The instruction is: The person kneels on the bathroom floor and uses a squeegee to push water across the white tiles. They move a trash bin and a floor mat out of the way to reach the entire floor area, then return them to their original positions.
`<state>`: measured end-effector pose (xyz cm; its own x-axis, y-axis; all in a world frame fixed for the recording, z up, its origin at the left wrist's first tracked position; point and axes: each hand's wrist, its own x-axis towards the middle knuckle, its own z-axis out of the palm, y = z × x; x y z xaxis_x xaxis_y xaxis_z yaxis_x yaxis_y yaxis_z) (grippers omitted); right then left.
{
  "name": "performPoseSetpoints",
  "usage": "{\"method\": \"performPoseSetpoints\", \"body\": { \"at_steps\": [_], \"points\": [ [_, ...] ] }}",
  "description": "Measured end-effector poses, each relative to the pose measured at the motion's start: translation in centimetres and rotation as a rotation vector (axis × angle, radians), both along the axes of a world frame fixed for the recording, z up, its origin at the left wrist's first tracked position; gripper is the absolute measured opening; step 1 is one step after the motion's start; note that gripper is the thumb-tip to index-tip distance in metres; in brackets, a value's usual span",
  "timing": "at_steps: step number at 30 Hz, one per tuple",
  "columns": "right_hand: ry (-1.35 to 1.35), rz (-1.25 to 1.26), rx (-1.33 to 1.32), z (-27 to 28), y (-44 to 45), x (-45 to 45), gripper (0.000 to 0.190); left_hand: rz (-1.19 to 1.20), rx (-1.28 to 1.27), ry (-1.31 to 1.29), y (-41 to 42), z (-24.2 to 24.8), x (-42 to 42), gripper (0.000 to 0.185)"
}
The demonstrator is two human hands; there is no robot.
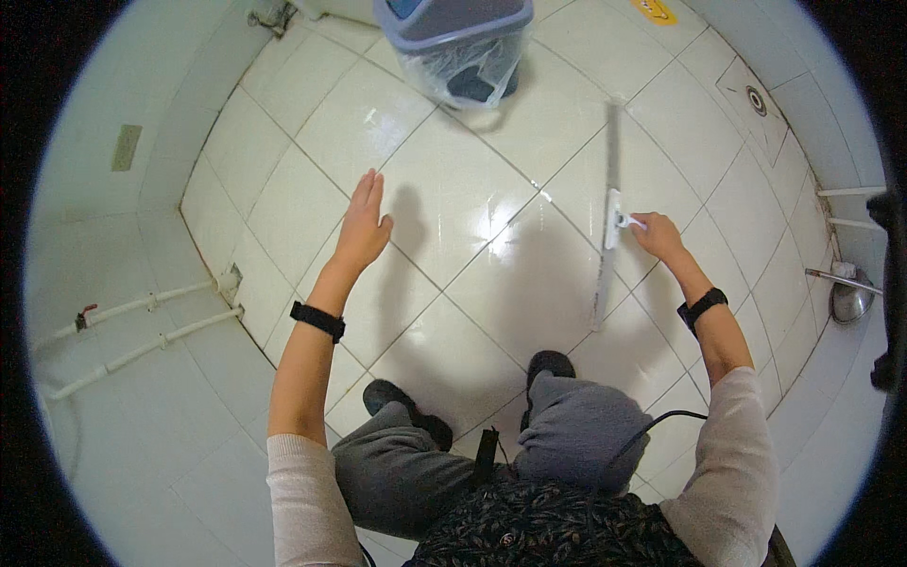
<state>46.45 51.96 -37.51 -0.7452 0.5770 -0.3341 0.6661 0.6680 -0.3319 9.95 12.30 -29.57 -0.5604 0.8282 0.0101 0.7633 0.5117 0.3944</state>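
My right hand (659, 235) grips the white handle of a long floor squeegee (612, 220). Its grey blade stretches away from me across the pale tiled floor (489, 276), to the left of that hand. Wet streaks and bright reflections show on the tiles beside it. My left hand (365, 223) is held in the air over the floor, empty, with the thumb apart from the straight fingers. Black bands circle both wrists. Below, my feet in dark shoes stand on the tiles.
A grey-rimmed bin (460, 53) with a clear plastic liner stands ahead. White pipes (152, 301) run along the left wall, one with a red-handled valve (85, 317). At right are a floor drain (757, 100) and a metal vessel (850, 298) by the wall. A yellow sticker (655, 10) lies farther off.
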Motion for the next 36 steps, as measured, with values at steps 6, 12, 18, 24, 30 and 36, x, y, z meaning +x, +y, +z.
{"method": "performPoseSetpoints", "body": {
  "at_steps": [6,12,18,24,30,36],
  "points": [
    [0.364,-0.207,-0.074,-1.4,4.8,0.6,0.037,0.141,0.1,-0.065,11.4,5.8,-0.2,0.08],
    [0.576,-0.541,-0.355,-4.8,5.0,-7.6,0.041,0.585,0.521,-0.697,18.9,8.1,-4.7,0.082],
    [0.584,-0.616,-0.53,-5.1,2.0,-11.8,0.041,0.717,0.84,-1.094,22.7,7.2,-9.3,0.04],
    [0.574,-0.578,-0.539,-4.4,-0.4,-13.5,0.042,0.741,0.8,-1.372,24.8,6.1,-13.1,0.019],
    [0.485,-0.514,-0.565,-3.2,-0.6,-15.5,0.043,0.607,0.786,-1.346,19.1,4.6,-16.1,0.025],
    [0.426,-0.38,-0.53,-2.7,-4.4,-20.5,0.042,0.518,0.75,-1.255,-1.5,5.9,-19.4,0.031]
  ]
}}
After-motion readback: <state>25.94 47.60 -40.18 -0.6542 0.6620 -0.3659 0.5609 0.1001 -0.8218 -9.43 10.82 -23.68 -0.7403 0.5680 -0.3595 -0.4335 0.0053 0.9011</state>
